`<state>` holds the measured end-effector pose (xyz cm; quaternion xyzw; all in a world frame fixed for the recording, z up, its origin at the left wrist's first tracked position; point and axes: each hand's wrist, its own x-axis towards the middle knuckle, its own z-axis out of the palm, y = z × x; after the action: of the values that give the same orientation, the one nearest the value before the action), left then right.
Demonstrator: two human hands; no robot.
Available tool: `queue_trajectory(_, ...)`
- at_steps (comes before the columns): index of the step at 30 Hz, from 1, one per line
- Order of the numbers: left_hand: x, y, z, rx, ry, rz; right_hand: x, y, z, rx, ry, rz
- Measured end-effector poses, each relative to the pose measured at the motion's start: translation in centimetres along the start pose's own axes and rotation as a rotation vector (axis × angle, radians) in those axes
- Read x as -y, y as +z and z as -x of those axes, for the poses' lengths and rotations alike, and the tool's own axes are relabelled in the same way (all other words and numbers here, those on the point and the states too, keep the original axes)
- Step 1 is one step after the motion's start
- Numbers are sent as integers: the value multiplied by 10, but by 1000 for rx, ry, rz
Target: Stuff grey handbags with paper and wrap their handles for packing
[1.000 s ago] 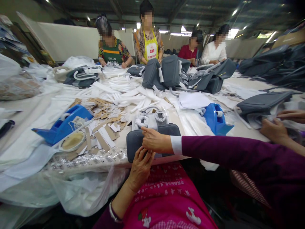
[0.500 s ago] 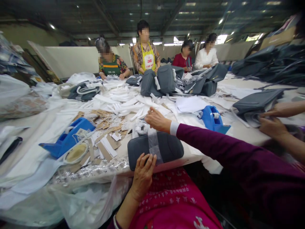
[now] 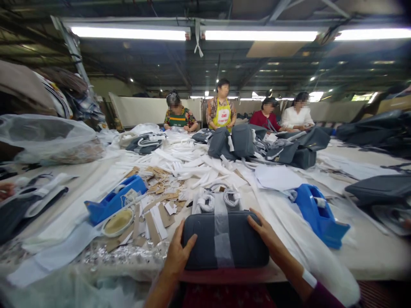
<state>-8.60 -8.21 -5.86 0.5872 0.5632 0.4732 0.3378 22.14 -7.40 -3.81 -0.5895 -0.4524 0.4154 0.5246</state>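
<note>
Together, the left hand [image 3: 177, 252] and right hand [image 3: 268, 236] grip the bag [image 3: 245, 246] by its ends; tape [image 3: 222, 239] crosses its middle.

Pale worktable [image 3: 379, 261] — white strips [image 3: 184, 161], cardboard scraps [image 3: 152, 226], blue tape dispensers [image 3: 316, 219], grey bag [image 3: 245, 241] apparently resting near edge

Dark blue-grey bag [image 3: 241, 240], rounded corners, translucent strip [image 3: 222, 239] across middle, at table [image 3: 375, 256] edge

Bright tube lights [image 3: 131, 33] hang beneath a dim roof [image 3: 154, 70], pale partitions [image 3: 138, 110] standing beyond the worktable [image 3: 375, 254].
</note>
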Motion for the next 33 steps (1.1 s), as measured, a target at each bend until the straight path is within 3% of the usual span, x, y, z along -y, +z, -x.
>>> queue_trajectory(6,-9,7,5,-7,-26,-26,-1,2,2,91,12,-32)
queue_trajectory(11,-4,6,6,-3,-22,-35,-5,1,5,80,-22,-21)
queue_trajectory(22,-17,5,11,-9,-33,-61,9,3,14,99,-5,-64)
queue_trajectory(33,-22,-13,35,40,-141,-102,9,1,19,176,-10,-90)
